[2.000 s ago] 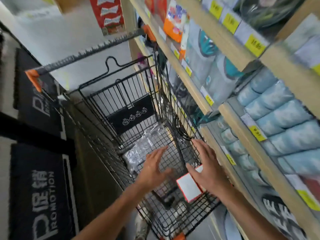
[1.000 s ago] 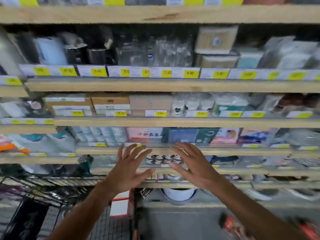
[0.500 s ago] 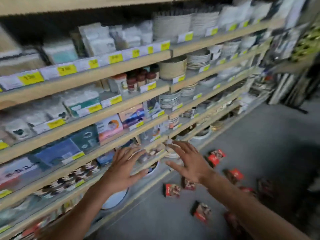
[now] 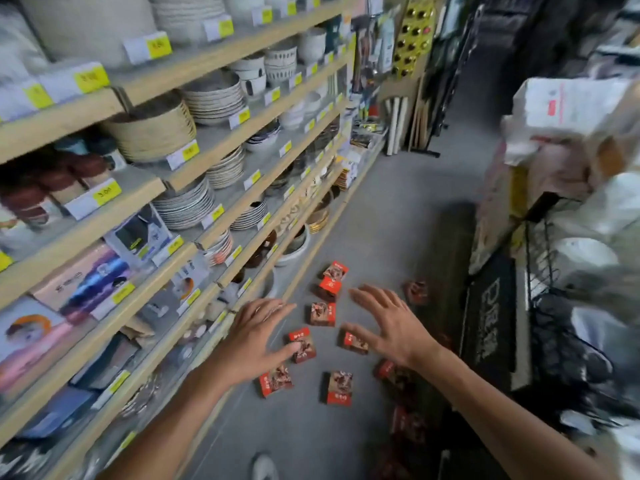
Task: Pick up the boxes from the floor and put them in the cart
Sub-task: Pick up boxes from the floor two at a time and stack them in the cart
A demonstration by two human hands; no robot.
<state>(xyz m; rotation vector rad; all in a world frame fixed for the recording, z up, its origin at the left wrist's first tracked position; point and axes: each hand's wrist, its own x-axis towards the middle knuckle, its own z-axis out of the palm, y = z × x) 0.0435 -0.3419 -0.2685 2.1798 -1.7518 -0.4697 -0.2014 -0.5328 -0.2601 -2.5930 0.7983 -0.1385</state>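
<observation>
Several small red-and-brown boxes lie scattered on the grey floor of a shop aisle, among them one between my hands, one by my left fingertips and one nearer to me. My left hand and my right hand are stretched out above the boxes with fingers spread, holding nothing. The cart is out of view.
Wooden shelves with plates, bowls and packaged goods run along the left. A black promotion mat and a wire rack with white bags stand on the right. More boxes lie near the mat.
My view has swung from the cart, past the shelves, down to the aisle floor. Both hands left the cart empty and now hover over the scattered boxes.
</observation>
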